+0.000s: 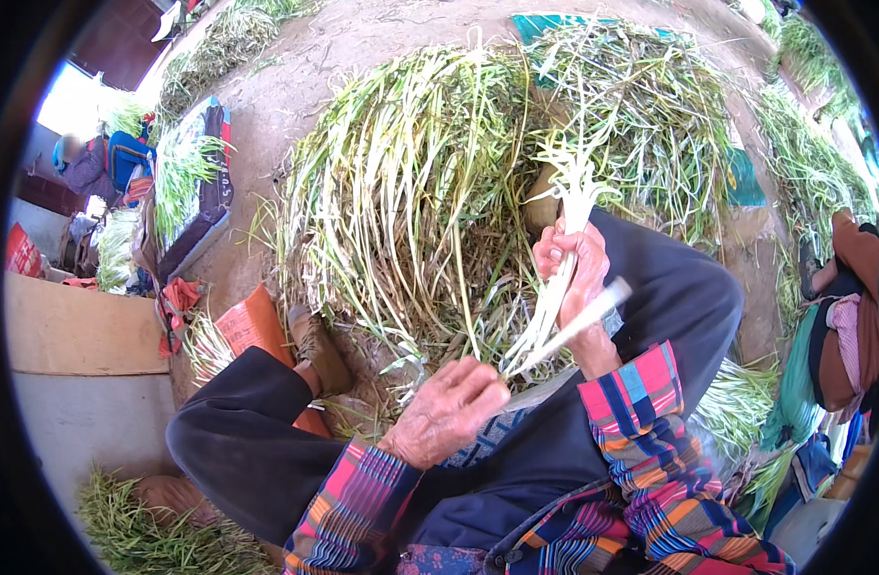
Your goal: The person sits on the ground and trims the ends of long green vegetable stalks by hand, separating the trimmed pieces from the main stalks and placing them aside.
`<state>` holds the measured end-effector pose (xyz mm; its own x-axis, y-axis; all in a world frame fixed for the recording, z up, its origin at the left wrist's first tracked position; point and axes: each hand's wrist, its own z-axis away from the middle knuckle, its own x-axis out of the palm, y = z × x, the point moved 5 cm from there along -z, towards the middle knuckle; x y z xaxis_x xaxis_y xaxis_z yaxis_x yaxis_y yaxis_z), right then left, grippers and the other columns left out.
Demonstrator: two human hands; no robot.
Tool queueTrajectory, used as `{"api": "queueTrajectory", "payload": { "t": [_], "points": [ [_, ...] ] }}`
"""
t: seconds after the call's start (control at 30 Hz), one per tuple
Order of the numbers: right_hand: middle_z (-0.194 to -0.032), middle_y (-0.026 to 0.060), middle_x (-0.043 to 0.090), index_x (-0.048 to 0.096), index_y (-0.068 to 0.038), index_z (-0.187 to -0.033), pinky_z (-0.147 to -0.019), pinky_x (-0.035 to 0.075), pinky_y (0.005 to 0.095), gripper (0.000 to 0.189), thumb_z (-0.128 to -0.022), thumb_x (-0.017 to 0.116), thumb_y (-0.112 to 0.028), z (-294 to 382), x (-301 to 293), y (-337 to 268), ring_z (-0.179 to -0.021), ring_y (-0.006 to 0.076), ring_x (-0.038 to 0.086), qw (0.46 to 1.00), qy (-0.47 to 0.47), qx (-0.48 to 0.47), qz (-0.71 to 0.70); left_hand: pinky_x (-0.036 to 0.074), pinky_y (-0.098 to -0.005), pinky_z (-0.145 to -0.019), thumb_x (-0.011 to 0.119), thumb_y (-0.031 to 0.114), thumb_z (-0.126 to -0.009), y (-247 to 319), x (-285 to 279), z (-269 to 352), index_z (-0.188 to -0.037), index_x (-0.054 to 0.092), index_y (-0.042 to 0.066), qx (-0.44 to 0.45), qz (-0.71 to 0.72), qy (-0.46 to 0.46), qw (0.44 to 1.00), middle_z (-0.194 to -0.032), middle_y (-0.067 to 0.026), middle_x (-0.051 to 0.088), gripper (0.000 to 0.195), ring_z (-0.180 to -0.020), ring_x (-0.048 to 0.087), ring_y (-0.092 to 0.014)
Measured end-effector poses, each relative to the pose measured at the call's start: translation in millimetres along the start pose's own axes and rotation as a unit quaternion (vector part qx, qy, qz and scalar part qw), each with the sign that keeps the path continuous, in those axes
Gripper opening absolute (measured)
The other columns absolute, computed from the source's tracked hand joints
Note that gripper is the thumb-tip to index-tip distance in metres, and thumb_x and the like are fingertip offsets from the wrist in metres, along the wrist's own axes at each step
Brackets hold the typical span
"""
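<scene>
In my right hand (576, 266) is a bunch of pale leafy stalks (565, 284), like garlic greens. Their leafy tops (579, 180) spread above the fist, and the lower ends slant down toward my left hand (450, 410). The fingers of that left hand are closed at the tip of a pale strip of stalk (576, 327), which is blurred and sticks out up and to the right. Whether the strip is still joined to the bunch, I cannot tell. Directly beyond both hands lies a large heap of long green stalks (403, 180) on the ground.
A second heap (640, 122) lies on a green sheet (744, 176) at upper right. My bent legs (252, 431) frame the near heap. An orange sack (256, 323) lies by my left shoe (321, 352). Other people sit at far left (94, 169) and far right (849, 309).
</scene>
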<state>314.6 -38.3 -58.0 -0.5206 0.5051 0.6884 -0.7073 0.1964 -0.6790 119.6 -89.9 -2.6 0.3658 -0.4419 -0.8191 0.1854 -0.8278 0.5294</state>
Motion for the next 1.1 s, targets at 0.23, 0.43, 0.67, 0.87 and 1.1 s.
{"api": "queueTrajectory", "payload": {
  "t": [0.23, 0.43, 0.67, 0.87, 1.1],
  "points": [
    [-0.061, 0.0029, 0.042, 0.045, -0.004, -0.084, -0.042, 0.032, 0.0244, 0.009, -0.078, 0.048, -0.011, -16.8, -25.2, -26.2, -0.046, 0.0121, 0.041, 0.988, 0.078, -0.131, 0.006, 0.049, -0.0355, -0.078, 0.056, 0.008, -0.078, -18.7, 22.5, 62.8, -0.096, 0.056, 0.007, -0.052, -0.055, -0.223, 0.972, -0.088, -0.0079, 0.058, 0.018, -0.094, 0.059, -0.026],
    [-0.065, 0.0040, 0.044, 0.045, -0.002, -0.093, -0.048, 0.035, 0.0241, 0.014, -0.085, 0.049, -0.013, -23.1, -29.2, -54.3, -0.052, 0.0129, 0.042, 0.976, 0.065, -0.210, 0.001, 0.052, -0.0380, -0.069, 0.062, 0.015, -0.077, -70.7, 37.1, 124.9, -0.090, 0.062, 0.009, -0.253, -0.158, -0.409, 0.862, -0.078, -0.0067, 0.065, 0.015, -0.080, 0.064, -0.030],
    [-0.071, 0.0055, 0.045, 0.044, -0.002, -0.098, -0.048, 0.032, 0.0243, 0.018, -0.085, 0.050, -0.013, -7.8, 2.4, -34.5, -0.059, 0.0123, 0.043, 0.989, -0.040, -0.140, 0.012, 0.051, -0.0386, -0.066, 0.061, 0.013, -0.084, -54.4, 8.7, 22.1, -0.093, 0.062, 0.006, -0.242, -0.022, 0.017, 0.970, -0.088, -0.0111, 0.062, 0.011, -0.084, 0.062, -0.027],
    [-0.072, 0.0040, 0.042, 0.043, -0.004, -0.092, -0.051, 0.030, 0.0224, 0.013, -0.083, 0.051, -0.009, 7.8, 22.2, -17.6, -0.061, 0.0104, 0.039, 0.995, -0.083, -0.060, 0.013, 0.048, -0.0384, -0.079, 0.064, 0.010, -0.082, -46.9, 5.9, -52.9, -0.106, 0.058, 0.002, -0.222, 0.173, 0.204, 0.938, -0.096, -0.0116, 0.061, 0.026, -0.092, 0.059, -0.028],
    [-0.071, 0.0029, 0.040, 0.043, -0.007, -0.089, -0.050, 0.028, 0.0222, 0.012, -0.083, 0.053, -0.011, 7.3, 23.3, -6.6, -0.057, 0.0100, 0.035, 0.995, -0.097, -0.014, 0.022, 0.051, -0.0363, -0.064, 0.060, -0.008, -0.077, -45.0, 14.1, -56.6, -0.097, 0.060, 0.005, -0.193, 0.248, 0.239, 0.919, -0.080, -0.0110, 0.062, 0.023, -0.071, 0.063, -0.028]
  ]
}}
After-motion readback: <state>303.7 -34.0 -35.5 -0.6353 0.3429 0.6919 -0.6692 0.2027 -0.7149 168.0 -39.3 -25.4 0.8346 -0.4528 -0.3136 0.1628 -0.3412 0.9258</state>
